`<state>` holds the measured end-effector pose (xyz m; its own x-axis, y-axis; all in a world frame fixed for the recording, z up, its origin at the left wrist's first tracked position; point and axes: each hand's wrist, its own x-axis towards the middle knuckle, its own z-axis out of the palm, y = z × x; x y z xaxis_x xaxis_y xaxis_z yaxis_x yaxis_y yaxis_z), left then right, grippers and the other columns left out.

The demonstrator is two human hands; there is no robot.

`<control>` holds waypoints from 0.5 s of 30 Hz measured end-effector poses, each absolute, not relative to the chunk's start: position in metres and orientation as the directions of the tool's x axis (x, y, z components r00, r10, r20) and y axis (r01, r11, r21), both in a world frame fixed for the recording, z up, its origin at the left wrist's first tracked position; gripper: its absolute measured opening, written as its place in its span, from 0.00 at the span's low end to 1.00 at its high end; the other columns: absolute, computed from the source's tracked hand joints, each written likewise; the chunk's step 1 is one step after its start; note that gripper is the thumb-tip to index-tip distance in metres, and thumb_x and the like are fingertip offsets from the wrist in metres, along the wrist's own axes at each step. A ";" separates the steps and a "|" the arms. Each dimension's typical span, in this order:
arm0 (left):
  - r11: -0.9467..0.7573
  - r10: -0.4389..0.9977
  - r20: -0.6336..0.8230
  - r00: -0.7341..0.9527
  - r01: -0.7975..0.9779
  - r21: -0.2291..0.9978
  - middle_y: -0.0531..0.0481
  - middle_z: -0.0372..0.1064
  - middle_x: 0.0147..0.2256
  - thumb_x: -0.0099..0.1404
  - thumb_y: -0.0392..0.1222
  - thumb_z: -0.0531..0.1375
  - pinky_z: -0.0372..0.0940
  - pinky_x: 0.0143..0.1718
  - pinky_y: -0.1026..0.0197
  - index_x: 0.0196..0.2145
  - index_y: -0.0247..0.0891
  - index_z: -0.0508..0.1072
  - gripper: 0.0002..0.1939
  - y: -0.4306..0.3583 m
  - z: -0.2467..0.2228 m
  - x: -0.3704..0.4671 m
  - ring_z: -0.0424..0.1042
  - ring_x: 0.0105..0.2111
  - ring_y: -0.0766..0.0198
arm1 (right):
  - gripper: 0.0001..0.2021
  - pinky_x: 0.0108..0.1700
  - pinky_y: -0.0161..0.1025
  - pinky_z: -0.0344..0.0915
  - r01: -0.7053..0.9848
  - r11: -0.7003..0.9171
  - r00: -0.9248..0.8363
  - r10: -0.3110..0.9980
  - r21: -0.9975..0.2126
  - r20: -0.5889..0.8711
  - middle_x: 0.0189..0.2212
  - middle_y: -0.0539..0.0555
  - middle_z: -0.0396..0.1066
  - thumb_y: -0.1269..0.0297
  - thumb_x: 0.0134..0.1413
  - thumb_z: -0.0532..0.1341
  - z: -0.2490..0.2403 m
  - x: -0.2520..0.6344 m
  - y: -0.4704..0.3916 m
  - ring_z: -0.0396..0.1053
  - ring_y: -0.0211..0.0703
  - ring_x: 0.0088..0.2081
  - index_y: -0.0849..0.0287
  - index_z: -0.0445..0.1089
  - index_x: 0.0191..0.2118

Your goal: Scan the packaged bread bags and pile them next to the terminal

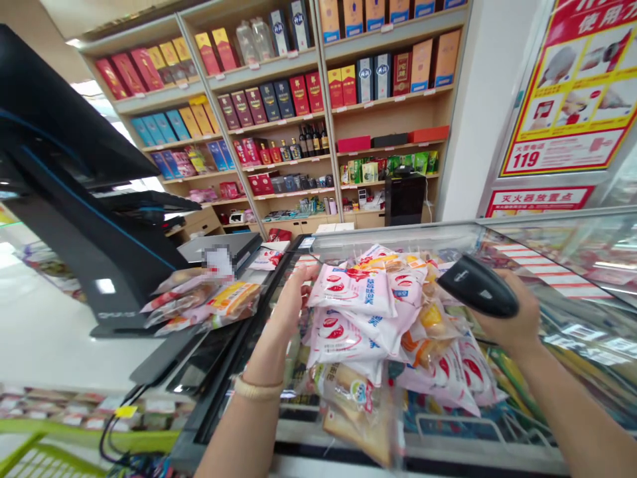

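Note:
My left hand [294, 293] is at the left edge of a heap of bagged snacks, its fingers loosely curved and apart. Its fingertips are close to a pink-and-white snack bag [351, 291] on top; contact is hard to make out. My right hand [512, 312] is wrapped round a black handheld barcode scanner [478, 287], whose head points left over the heap. More pink bags [343, 335] lie beneath, beside clear bags with orange-yellow contents [432, 318]. A clear bag of bread [355, 425] sits at the near side. The heap rests on a glass-topped freezer [448, 435].
On the left, a black checkout monitor [54, 126] stands on a white counter [54, 342], with several packaged snacks [233, 302] by its base. A green basket [50, 458] is at lower left. Shelves of boxes [283, 99] stand behind; a red-and-yellow poster [572, 86] hangs at right.

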<state>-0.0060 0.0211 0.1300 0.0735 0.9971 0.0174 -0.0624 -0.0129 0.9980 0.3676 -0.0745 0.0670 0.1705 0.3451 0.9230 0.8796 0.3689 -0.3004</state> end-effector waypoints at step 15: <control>0.117 0.944 0.224 -0.243 0.879 0.461 0.26 0.70 0.60 0.64 0.35 0.61 0.62 0.64 0.45 0.53 0.31 0.78 0.19 0.177 0.092 -0.069 0.69 0.63 0.40 | 0.20 0.35 0.50 0.73 0.860 0.270 0.236 0.543 -0.434 0.806 0.36 0.52 0.76 0.57 0.44 0.70 0.039 0.392 -0.090 0.78 0.56 0.34 0.42 0.70 0.45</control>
